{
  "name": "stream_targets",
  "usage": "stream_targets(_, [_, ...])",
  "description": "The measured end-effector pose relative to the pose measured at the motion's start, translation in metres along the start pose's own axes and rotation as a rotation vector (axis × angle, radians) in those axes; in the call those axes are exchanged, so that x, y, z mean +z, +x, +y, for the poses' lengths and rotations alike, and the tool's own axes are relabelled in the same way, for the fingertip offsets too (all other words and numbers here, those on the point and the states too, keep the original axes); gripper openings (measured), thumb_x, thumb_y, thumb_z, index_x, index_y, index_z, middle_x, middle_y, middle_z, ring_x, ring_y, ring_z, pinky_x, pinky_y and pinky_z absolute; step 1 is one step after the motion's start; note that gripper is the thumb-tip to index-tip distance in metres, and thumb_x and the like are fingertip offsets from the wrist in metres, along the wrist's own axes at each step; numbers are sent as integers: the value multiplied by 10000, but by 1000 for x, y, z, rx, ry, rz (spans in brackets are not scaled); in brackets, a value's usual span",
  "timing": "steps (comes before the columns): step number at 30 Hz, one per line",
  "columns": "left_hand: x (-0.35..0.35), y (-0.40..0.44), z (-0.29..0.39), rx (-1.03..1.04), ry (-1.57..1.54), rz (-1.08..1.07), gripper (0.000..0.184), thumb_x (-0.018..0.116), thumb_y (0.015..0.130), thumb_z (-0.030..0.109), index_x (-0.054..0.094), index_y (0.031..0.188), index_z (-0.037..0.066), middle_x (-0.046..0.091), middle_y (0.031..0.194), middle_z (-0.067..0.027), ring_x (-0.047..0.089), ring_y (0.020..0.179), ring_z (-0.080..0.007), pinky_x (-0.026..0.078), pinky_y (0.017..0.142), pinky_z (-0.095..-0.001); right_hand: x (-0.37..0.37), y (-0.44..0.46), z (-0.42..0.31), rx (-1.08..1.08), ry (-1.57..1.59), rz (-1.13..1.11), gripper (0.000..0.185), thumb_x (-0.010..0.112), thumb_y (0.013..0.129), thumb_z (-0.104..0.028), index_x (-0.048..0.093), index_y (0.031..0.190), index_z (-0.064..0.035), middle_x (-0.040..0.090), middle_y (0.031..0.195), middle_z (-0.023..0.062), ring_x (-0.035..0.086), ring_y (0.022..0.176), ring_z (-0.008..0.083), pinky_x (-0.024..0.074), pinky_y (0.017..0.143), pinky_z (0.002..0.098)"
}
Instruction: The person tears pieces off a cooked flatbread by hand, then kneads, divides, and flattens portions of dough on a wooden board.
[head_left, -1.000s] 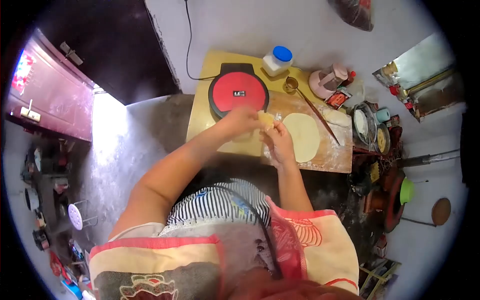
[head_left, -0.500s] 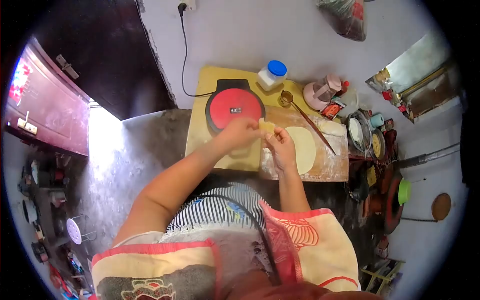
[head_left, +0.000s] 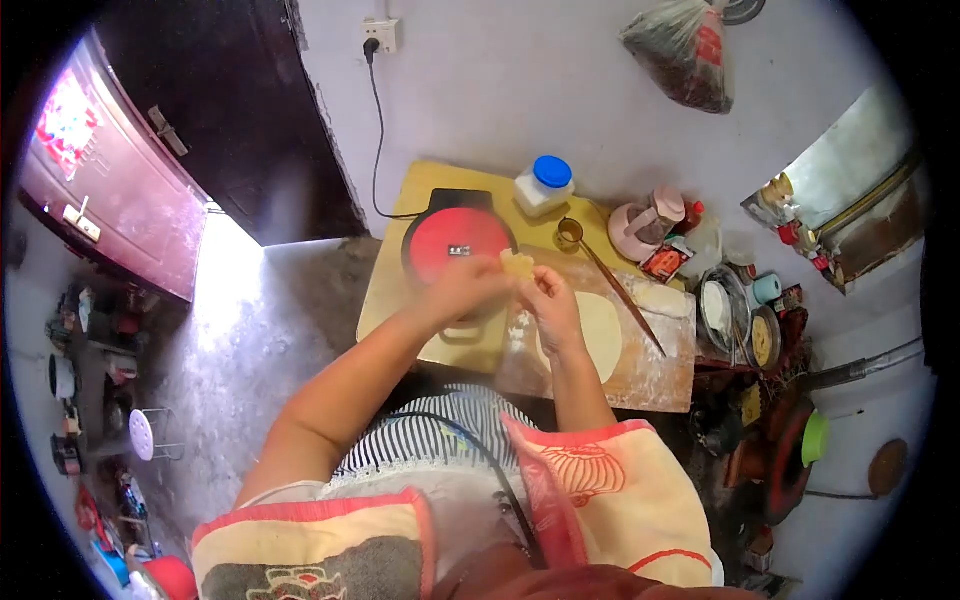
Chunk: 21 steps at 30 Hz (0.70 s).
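Between my two hands is a small pale-yellow piece with an uneven edge, which looks like flatbread [head_left: 517,265]. My left hand [head_left: 466,286] is closed on its left side, in front of the red round electric griddle [head_left: 455,235]. On the other side my right hand [head_left: 551,303] pinches the piece between thumb and fingers. Under and beside my right hand, a rolled-out dough sheet [head_left: 598,335] lies on the floured wooden board [head_left: 660,375]. The griddle's lid is down, and its front edge is partly hidden by my left hand.
A thin rolling pin [head_left: 628,305] lies across the board beside a dough roll [head_left: 662,299]. Behind are a small brown cup [head_left: 569,233], a blue-lidded jar [head_left: 546,188] and a pink appliance [head_left: 640,228]. The griddle's cord [head_left: 377,140] runs to a wall socket. Pans [head_left: 766,338] stand at right.
The head view has tilted, so the table sits slightly lower in it. My hands stay together at the flatbread piece, of which a little more shows above my fingers.
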<state>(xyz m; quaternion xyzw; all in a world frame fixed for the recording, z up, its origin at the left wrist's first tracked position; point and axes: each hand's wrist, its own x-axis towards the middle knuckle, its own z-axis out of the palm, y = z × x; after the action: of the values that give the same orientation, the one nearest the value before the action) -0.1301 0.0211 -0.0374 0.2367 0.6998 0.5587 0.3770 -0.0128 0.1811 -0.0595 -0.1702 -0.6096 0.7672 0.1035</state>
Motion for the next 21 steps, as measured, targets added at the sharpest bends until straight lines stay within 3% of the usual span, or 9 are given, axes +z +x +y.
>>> stream_targets(6, [14,-2,9,-50,-93,58,311,720,904,277,713,1061,8,694,929,-20,605,823,-85,479,741,-255,-14,13,0,52,97,-48,230,660,954,-193,618,1089,-10,661,949,65,637,798,140,540,712,272])
stream_targets(9, [14,-11,18,-58,-111,81,316,717,908,293,714,1064,19,684,913,-6,592,764,-61,462,665,-230,-9,11,-7,55,123,-75,139,686,947,-191,601,994,-90,617,825,-28,576,667,59,489,595,220])
stream_targets(12, [16,-13,29,-77,-65,70,314,713,913,302,715,1075,33,672,893,9,564,699,-49,423,591,-220,-9,13,-3,-17,93,-37,126,681,949,-192,595,976,-104,622,827,-30,577,662,63,486,585,218])
stream_targets(18, [17,-9,31,67,-271,-24,315,695,929,280,702,1118,27,680,918,2,592,777,-70,458,670,-237,-3,2,-21,21,161,-54,148,680,942,-170,611,1044,-87,638,846,1,612,727,102,511,657,250])
stream_targets(21, [13,-14,50,-2,-57,-12,284,676,938,222,694,1125,9,695,979,-24,618,881,-94,489,792,-262,-2,-9,-36,8,159,-38,208,671,942,-154,614,1115,-54,648,861,21,618,759,119,514,698,270])
